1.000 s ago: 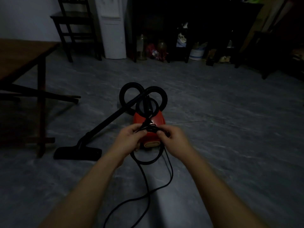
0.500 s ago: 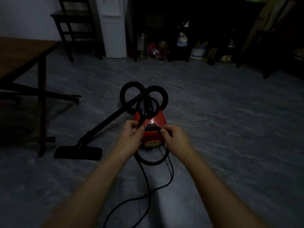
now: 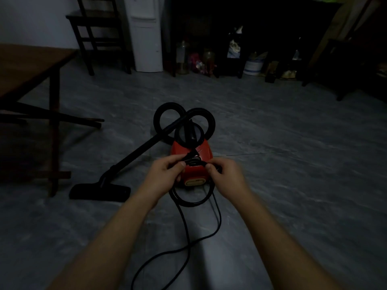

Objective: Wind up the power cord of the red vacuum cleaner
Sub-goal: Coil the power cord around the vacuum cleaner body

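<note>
dim floor point(image 3: 293, 185), hands point(image 3: 194, 174) pinching cord point(image 3: 184, 222)

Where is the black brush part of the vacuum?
In the head view, the black floor brush lies flat on the grey floor, left of the red vacuum cleaner, near the wooden table's leg.

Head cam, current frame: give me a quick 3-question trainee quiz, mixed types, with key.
1. True or false: both the left hand and the right hand have a grip on the power cord.
2. Multiple choice: the floor nozzle lies A) on the wooden table, B) on the floor to the left of the red vacuum cleaner, C) in the right hand.
3. Fill in: loose cord trails across the floor toward the ____.

Key: 1 true; 2 B; 3 camera (the person).
</note>
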